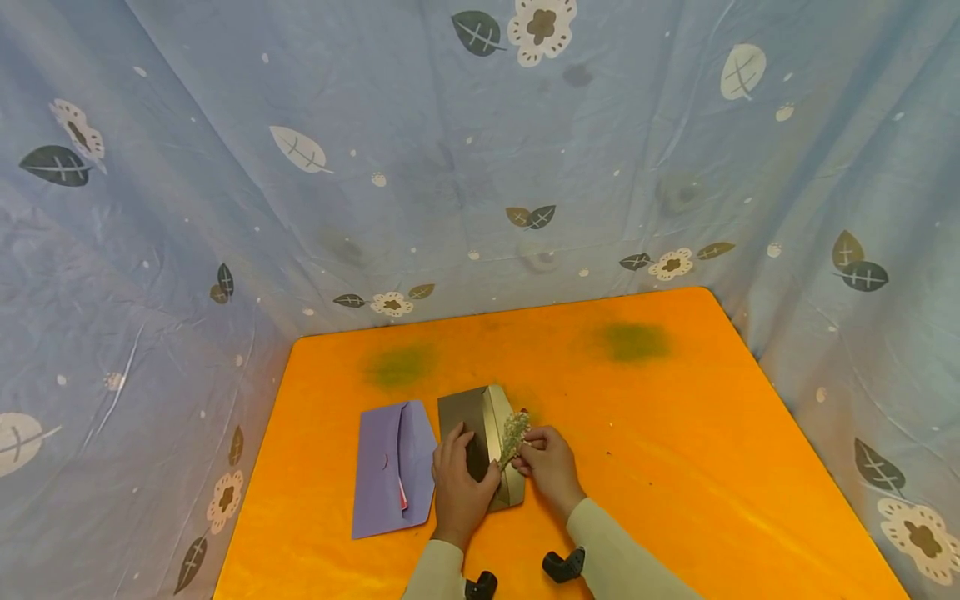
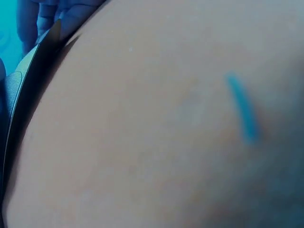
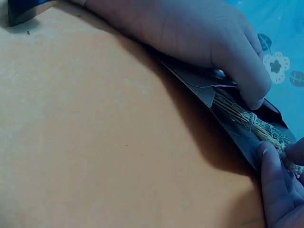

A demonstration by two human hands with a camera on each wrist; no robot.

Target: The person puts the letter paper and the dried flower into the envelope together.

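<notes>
A dark, shiny envelope (image 1: pixel 457 407) lies on the table, its flap unfolded to the right. My left hand (image 1: pixel 461 492) grips its body, with the thumb at the mouth. My right hand (image 1: pixel 553 467) pinches a small bunch of dried flowers (image 1: pixel 514 435) over the flap. In the right wrist view, the tied stems (image 3: pixel 232 108) of the bunch point into the mouth, under the left thumb. The envelope's near edge (image 3: pixel 230 137) stands raised over a shadow. In the left wrist view, the right hand's fingers (image 2: pixel 45 16) show behind the envelope's edge.
A purple envelope (image 1: pixel 378 475) lies left of the dark one, flap unfolded, with something reddish in its mouth. The orange table (image 1: pixel 675 433) is bordered by blue patterned curtains (image 1: pixel 420 167). Black wrist-camera mounts (image 1: pixel 562 567) sit at the cuffs.
</notes>
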